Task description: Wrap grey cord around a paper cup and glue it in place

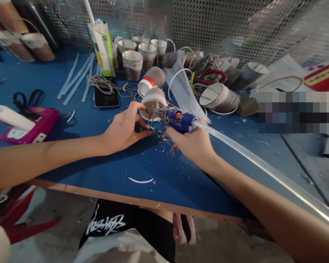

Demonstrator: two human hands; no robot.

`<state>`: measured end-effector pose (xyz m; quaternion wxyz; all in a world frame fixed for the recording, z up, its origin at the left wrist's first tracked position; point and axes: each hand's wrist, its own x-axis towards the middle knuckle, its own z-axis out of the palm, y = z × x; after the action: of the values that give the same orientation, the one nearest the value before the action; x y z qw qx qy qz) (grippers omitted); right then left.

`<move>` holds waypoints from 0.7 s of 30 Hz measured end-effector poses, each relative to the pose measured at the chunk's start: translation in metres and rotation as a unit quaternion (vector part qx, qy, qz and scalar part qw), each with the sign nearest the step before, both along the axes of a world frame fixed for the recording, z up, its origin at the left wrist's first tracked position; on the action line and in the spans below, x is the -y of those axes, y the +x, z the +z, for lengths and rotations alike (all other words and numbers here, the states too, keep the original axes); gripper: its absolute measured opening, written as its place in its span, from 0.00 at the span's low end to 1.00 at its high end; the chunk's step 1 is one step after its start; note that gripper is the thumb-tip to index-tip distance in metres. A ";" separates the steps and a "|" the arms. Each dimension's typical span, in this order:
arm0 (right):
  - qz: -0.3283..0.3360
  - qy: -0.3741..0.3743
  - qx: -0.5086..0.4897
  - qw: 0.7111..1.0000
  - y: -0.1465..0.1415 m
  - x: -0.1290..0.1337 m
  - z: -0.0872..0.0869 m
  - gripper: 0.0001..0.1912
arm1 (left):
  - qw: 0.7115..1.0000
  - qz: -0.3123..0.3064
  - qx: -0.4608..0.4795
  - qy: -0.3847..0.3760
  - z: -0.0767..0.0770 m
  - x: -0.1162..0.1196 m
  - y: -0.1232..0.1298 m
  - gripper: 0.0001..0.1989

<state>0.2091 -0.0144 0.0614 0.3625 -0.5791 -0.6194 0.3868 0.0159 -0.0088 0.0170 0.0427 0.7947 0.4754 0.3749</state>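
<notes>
The person's right hand point(193, 142) is wrapped around a blue glue gun point(181, 120), and a long clear stick point(244, 148) runs from its back end out over the right forearm. The gun's front points left, toward the open mouth of a paper cup point(148, 104) that lies tipped between the hands, just past the left fingertips. Tangled grey cord point(160, 111) gathers at the gun's front and hides the nozzle.

The left hand point(127, 124) is partly curled, its index finger against the cup's rim and its thumb and other fingers nearly together below; whether they pinch the cup or something small cannot be told.

Just beyond the cup lies a cord-wrapped cup with a red band point(154, 78). Beyond the left hand are a phone point(106, 98) with a bundle of cord point(101, 83) on it and several clear sticks point(76, 78). Beyond the right hand, another wrapped cup point(222, 98) lies on its side. Nearer the person than both hands, a curved white strip point(140, 180) rests on the blue surface point(175, 193).
</notes>
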 end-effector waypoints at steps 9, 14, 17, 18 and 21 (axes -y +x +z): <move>-0.026 -0.089 -0.027 0.995 0.000 0.001 -0.004 0.09 | 1.000 -0.008 0.009 -0.015 0.002 -0.001 0.003 0.31; -0.039 -0.101 -0.028 0.994 -0.001 0.000 -0.007 0.10 | 1.000 -0.013 0.002 -0.011 0.003 -0.001 0.004 0.29; -0.043 -0.102 -0.028 0.993 -0.001 0.001 -0.008 0.11 | 1.000 -0.014 0.003 -0.012 0.002 -0.001 0.004 0.28; -0.043 -0.102 -0.025 0.993 -0.002 0.001 -0.007 0.12 | 1.000 -0.013 0.003 -0.012 0.002 -0.001 0.004 0.28; -0.048 -0.099 -0.006 0.994 -0.003 0.001 -0.004 0.12 | 1.000 -0.011 0.006 -0.014 0.003 0.000 0.004 0.28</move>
<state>0.2059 -0.0155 0.0574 0.3249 -0.6389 -0.5472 0.4322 0.0203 -0.0084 0.0198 0.0610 0.7968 0.4717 0.3726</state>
